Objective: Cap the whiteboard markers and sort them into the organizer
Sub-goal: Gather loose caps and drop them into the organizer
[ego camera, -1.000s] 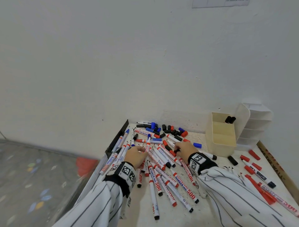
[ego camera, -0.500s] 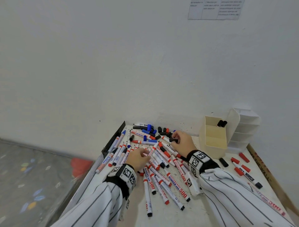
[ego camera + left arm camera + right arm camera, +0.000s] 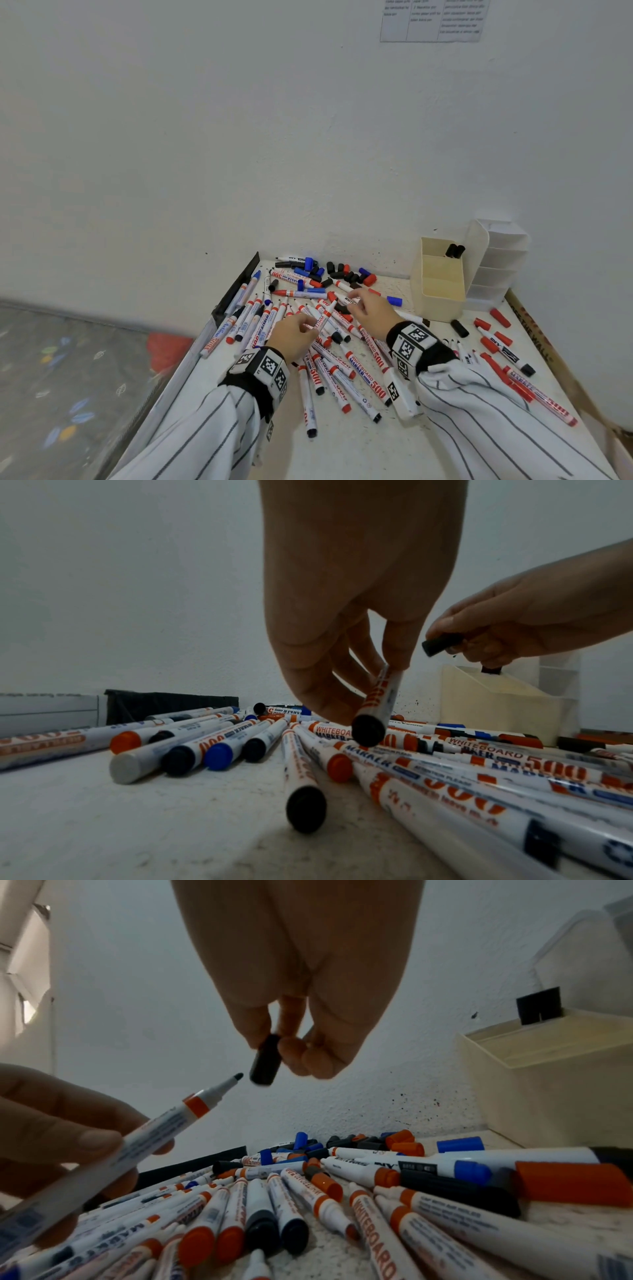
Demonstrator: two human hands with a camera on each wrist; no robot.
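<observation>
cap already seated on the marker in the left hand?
No: in the right wrist view the marker's black tip is bare, and the right hand holds the black cap just short of it.

left hand (image 3: 346, 610): pinches marker (image 3: 377, 710) above pile | right hand (image 3: 534, 615): holds black cap (image 3: 441, 647)

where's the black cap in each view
Head: hidden inside the right hand, centre of the picture.
Left wrist: black cap upper right, pinched by that hand.
Right wrist: upper centre, just off the marker tip.
Shared landmark: the cream organizer, right in every view.
</observation>
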